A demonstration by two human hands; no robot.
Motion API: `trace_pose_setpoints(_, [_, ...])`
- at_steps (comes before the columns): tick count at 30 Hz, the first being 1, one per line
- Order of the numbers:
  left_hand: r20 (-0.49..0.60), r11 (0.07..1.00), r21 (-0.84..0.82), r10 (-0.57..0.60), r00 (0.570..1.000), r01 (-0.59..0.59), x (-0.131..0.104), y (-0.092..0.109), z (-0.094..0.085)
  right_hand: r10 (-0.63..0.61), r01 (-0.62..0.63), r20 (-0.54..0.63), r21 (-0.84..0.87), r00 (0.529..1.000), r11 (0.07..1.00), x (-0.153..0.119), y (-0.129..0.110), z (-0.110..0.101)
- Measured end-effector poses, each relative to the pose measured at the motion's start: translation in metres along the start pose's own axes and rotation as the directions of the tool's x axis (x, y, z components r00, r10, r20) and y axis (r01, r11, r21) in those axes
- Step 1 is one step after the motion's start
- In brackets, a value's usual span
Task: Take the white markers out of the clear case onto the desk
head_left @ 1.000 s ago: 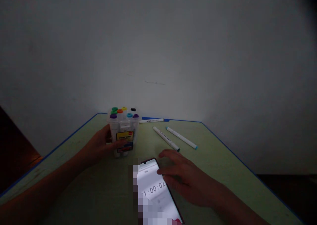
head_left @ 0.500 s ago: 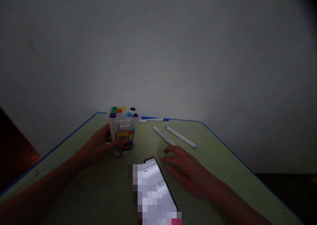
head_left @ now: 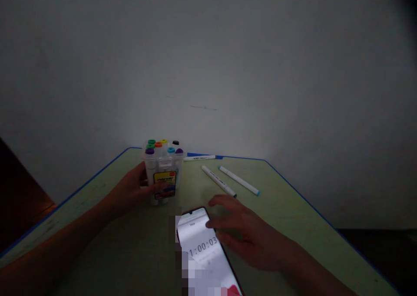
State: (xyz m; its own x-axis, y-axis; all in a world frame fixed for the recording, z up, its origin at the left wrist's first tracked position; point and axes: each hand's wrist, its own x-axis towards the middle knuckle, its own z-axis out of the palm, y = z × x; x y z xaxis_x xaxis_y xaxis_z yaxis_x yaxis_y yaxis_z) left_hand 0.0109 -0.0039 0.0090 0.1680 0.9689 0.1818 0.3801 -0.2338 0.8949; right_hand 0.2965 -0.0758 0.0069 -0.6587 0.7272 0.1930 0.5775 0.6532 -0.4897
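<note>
My left hand (head_left: 128, 192) is wrapped round the left side of a clear plastic box (head_left: 148, 168) of upright markers with green, yellow, orange, black, purple and blue caps, its thumb across the yellow-and-black label. My right hand (head_left: 243, 228), fingers apart and holding nothing, hovers over the right edge of a lit phone (head_left: 198, 233) that shows a timer. Just beyond those fingers lies a white marker (head_left: 217, 180) with a dark end. To its right is a white marker with light blue ends (head_left: 239, 180).
Another white marker (head_left: 200, 158) lies at the back edge of the pale green table (head_left: 286, 209), beside a blue strip. The table has a blue rim, and a plain wall (head_left: 208, 61) stands right behind it. Pixel blocks cover the phone's lower left part.
My right hand has moved left and nearer, off the dark-ended marker and over the phone's edge. The timer digits have advanced. My left hand keeps its hold on the box.
</note>
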Motion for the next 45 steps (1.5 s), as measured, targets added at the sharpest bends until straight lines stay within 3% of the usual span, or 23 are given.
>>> trace_pose_setpoints(4, [0.010,1.000,0.007,-0.009,1.000,0.009,0.0006,-0.0013,-0.0002,0.054,-0.050,0.063,-0.057,0.997,0.997,0.0009,-0.0024,-0.0011])
trace_pose_setpoints(10, [0.026,1.000,0.013,-0.023,0.999,0.022,0.0004,-0.0028,-0.0013,0.192,-0.193,-0.018,-0.113,0.981,0.975,0.0021,0.0025,-0.0016])
trace_pose_setpoints(20, [0.019,1.000,0.013,-0.003,1.000,0.003,0.0008,-0.0016,-0.0010,0.132,-0.138,-0.070,-0.082,0.989,0.987,0.0005,0.0072,0.0011])
trace_pose_setpoints(26, [0.020,1.000,-0.006,-0.007,1.000,0.007,0.0026,-0.0062,-0.0001,0.024,-0.025,0.043,0.028,0.999,0.999,0.0007,0.0010,-0.0001])
trace_pose_setpoints(36, [0.011,0.999,-0.026,-0.022,1.000,0.022,0.0037,-0.0050,0.0007,0.147,-0.141,0.103,-0.063,0.984,0.988,0.0023,-0.0023,-0.0036])
trace_pose_setpoints(45, [-0.004,1.000,-0.018,0.008,1.000,-0.008,0.0019,-0.0052,0.0000,0.192,-0.187,0.043,-0.098,0.981,0.977,0.0027,0.0036,-0.0015])
